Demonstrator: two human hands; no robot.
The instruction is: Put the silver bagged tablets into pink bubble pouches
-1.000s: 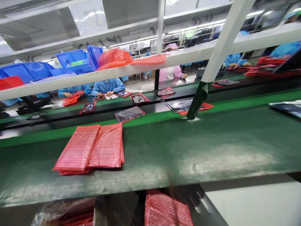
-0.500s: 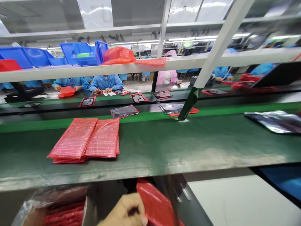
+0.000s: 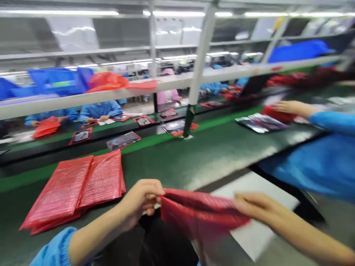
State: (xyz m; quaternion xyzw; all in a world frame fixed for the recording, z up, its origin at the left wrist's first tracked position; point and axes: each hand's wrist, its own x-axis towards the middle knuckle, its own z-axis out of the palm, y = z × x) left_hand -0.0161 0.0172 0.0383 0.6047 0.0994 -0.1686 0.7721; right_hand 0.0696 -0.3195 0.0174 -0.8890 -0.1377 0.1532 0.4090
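Observation:
A red bubble-wrap bag point(image 3: 199, 210) is stretched between my two hands, just below the bench's front edge. Its mouth gapes a little along the top. My left hand point(image 3: 146, 195) pinches the left end of the bag, thumb against fingers. At the other end my right hand point(image 3: 249, 207) has closed on the bag's right corner, somewhat smeared by motion. To the left of my left hand, two overlapping piles of flat red bubble-wrap bags point(image 3: 74, 184) lie on the green bench point(image 3: 158, 159).
A co-worker's hand point(image 3: 291, 107) rests on red material at the right, beside silvery packages point(image 3: 260, 122). A white post point(image 3: 201, 55) rises from the bench. Beyond it, flat parts on red bags point(image 3: 123, 140) line a conveyor. Blue bins point(image 3: 59, 81) stand on the shelf.
My left hand and the bag have risen, and my right hand now shows, holding the bag's other end. The view has swung right, bringing in the co-worker's arm; the box of red bags is gone from view.

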